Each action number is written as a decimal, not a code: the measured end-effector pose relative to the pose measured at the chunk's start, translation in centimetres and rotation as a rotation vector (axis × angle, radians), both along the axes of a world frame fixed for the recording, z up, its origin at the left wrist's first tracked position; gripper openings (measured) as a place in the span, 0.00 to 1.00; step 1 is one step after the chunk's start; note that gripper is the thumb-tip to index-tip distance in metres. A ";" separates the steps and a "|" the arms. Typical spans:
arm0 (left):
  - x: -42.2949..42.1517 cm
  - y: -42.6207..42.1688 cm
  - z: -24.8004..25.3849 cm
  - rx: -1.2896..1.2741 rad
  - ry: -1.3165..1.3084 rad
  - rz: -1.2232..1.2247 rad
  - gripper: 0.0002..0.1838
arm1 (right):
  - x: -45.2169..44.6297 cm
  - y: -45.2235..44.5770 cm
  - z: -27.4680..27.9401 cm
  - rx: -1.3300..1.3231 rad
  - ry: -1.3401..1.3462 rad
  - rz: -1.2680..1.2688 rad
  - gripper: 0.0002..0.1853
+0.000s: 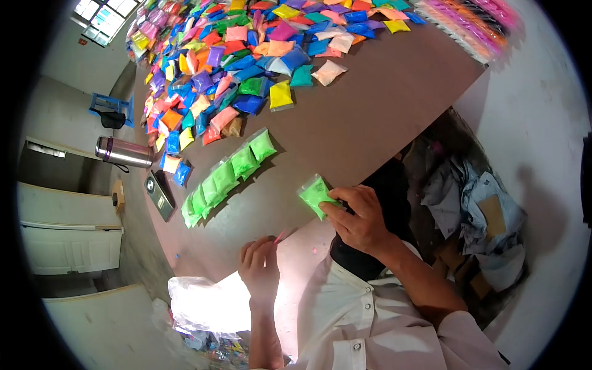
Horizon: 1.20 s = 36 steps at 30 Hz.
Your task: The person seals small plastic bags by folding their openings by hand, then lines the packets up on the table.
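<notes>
My right hand (362, 221) pinches a small clear packet of bright green material (316, 193) by its edge, just above the brown table. Curled near the table's front edge, my left hand (259, 262) has a thin pinkish-red stick (280, 237) showing at its fingertips; its exact kind is too small to tell. Beyond both hands lies a strip of joined green packets (223, 177), running diagonally across the table and touched by neither hand.
A large heap of packets in many colours (246, 68) covers the far table. At left are a phone (160, 196) and a steel thermos (125, 152). Bundles of fuzzy coloured sticks (468, 28) lie far right. Clear plastic (191, 302) is at lower left, crumpled bags (487, 209) below right.
</notes>
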<state>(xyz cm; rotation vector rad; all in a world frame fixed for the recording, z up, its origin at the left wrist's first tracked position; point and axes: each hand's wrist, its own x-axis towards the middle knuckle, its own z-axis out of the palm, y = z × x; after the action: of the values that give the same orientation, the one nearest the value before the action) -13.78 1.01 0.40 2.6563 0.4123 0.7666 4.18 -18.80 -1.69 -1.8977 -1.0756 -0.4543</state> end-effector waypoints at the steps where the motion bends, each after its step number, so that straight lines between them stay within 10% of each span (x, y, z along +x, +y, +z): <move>1: 0.3 -0.3 0.5 0.001 0.003 -0.003 0.06 | -0.1 -0.1 -0.1 0.001 0.003 -0.003 0.20; 8: 4.9 -3.9 2.9 -0.439 0.052 -0.009 0.11 | -0.7 -0.1 -0.5 0.049 0.024 -0.017 0.18; 36: 10.2 -2.3 2.2 -0.110 0.116 -0.102 0.03 | -0.8 -0.2 -0.3 0.133 0.110 0.028 0.18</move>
<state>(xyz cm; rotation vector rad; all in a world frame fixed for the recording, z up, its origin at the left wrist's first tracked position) -3.60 -1.30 2.63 2.6034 0.3350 0.5444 3.40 -18.99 -2.01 -1.7679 -0.9747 -0.3906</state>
